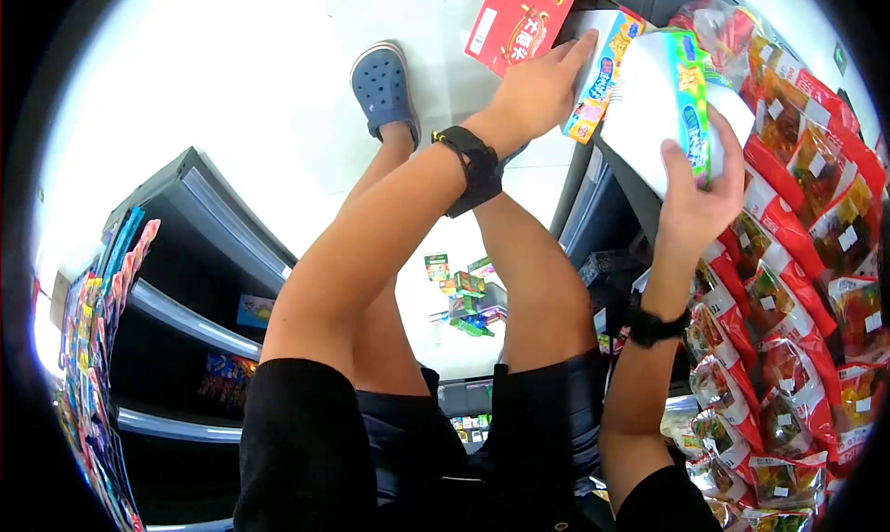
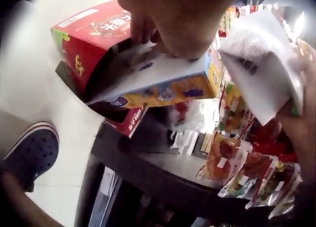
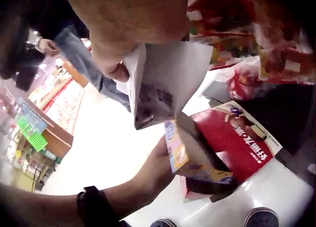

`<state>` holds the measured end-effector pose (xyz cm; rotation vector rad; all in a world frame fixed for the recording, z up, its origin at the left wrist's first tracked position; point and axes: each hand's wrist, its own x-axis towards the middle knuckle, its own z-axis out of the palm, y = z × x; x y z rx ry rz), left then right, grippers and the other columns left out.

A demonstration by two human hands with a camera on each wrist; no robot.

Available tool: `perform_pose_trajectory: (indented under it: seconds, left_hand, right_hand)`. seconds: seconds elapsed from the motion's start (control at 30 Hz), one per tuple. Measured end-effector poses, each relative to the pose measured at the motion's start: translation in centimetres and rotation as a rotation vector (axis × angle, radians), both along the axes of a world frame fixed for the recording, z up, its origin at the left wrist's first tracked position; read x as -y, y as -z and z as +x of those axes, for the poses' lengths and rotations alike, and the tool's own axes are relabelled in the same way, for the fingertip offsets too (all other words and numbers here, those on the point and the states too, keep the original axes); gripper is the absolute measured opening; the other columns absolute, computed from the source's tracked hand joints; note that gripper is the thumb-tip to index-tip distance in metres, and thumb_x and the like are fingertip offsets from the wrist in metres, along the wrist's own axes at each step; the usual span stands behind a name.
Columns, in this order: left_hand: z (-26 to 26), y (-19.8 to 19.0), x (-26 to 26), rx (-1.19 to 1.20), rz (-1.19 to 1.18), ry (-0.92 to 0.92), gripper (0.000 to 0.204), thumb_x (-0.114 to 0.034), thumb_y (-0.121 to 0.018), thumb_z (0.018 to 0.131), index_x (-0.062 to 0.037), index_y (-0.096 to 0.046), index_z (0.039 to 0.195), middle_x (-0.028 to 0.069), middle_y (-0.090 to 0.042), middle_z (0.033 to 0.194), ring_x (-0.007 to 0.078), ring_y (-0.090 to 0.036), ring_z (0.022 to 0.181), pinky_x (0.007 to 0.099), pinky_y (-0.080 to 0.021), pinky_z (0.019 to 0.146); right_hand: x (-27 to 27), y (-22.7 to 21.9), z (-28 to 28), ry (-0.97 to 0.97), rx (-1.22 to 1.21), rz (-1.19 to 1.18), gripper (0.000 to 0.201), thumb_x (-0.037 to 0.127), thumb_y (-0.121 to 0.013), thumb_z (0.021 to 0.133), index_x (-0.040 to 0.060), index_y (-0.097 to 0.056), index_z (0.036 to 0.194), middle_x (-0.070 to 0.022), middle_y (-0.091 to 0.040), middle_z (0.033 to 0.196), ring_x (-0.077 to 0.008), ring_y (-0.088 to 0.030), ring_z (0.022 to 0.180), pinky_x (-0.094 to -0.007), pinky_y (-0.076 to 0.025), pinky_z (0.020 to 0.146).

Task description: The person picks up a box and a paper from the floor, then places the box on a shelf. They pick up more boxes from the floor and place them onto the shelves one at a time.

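Note:
My left hand (image 1: 530, 101) grips a small carton (image 1: 603, 73) with a white face and an orange, yellow and blue printed side. In the left wrist view its fingers bend over the top of this carton (image 2: 168, 76), which overlaps the dark opening of a red snack box (image 2: 91, 34). To the right, my right hand (image 1: 702, 194) holds a second carton (image 1: 691, 110), mostly white with a green and blue printed side, thumb on one side and fingers on the other. This white carton (image 3: 170, 84) is close beside the first one in the right wrist view.
Red-edged bags of packaged food (image 1: 788, 282) cover a display on the right. A dark shelf unit (image 1: 195, 282) with colourful packets stands on the left. One foot in a blue clog (image 1: 382, 87) is on the white floor. Another person's jeans (image 3: 84, 56) show behind.

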<state>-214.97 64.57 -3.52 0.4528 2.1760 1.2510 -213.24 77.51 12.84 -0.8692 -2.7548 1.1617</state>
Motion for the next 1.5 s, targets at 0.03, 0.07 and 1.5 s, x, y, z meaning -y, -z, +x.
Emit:
perform_pose_trajectory:
  seconds: [0.03, 0.07, 1.5]
  left_hand:
    - [0.2, -0.1, -0.4, -0.013, 0.032, -0.032, 0.068, -0.012, -0.064, 0.083, -0.0067, -0.035, 0.143, 0.0186, -0.06, 0.12, 0.0347, -0.065, 0.097, 0.0404, -0.054, 0.078]
    - [0.5, -0.1, -0.6, -0.024, 0.064, -0.062, 0.067, -0.013, -0.064, 0.082, -0.0077, -0.036, 0.143, 0.0177, -0.059, 0.122, 0.0337, -0.064, 0.1, 0.0399, -0.054, 0.08]
    - [3.4, 2.1, 4.2, -0.528, 0.002, 0.19, 0.017, -0.014, -0.066, 0.075, -0.0118, -0.06, 0.09, -0.003, -0.051, 0.102, 0.0201, -0.051, 0.102, 0.03, -0.057, 0.068]
  right_hand:
    - [1.1, -0.9, 0.0, 0.064, -0.044, -0.116, 0.049, -0.008, -0.067, 0.071, -0.0047, -0.06, 0.119, -0.0145, -0.064, 0.112, -0.0181, -0.063, 0.097, -0.0284, -0.051, 0.085]
    - [1.9, -1.5, 0.0, 0.13, -0.088, -0.233, 0.049, -0.008, -0.067, 0.071, -0.0049, -0.059, 0.119, -0.015, -0.063, 0.113, -0.0186, -0.063, 0.098, -0.0291, -0.051, 0.085]
    - [1.5, 14.5, 3.3, -0.467, 0.448, 0.399, 0.07, 0.012, -0.072, 0.076, 0.0195, -0.04, 0.138, -0.0243, -0.059, 0.105, -0.0441, -0.063, 0.085, -0.0497, -0.052, 0.069]
